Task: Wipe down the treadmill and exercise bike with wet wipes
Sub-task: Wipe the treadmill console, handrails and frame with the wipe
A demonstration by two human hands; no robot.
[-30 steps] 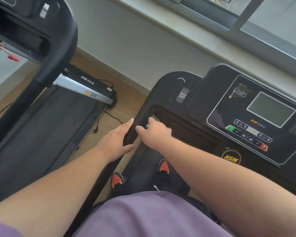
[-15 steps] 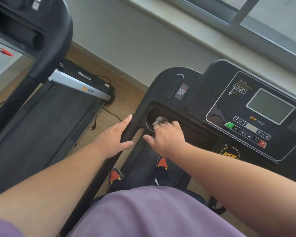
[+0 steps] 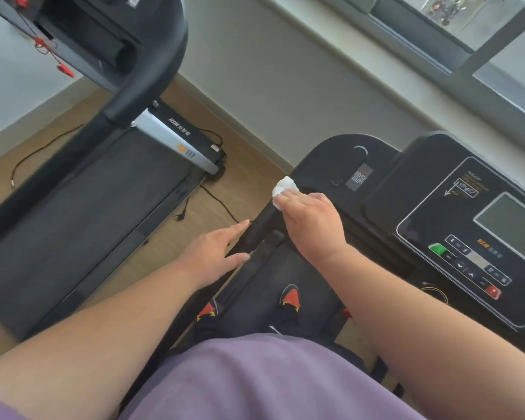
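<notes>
Wipe (image 3: 284, 189) balled atop diagonal handrail (image 3: 259, 225)

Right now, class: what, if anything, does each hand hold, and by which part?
The right hand holds a bunched white wet wipe under its fingertips, pressed to the handrail. The left hand lies open, holding nothing.

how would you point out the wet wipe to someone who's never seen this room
Start at the treadmill console with the grey screen, then go to its left handrail. The right hand presses a crumpled wet wipe there, the only white thing on the black frame.
</notes>
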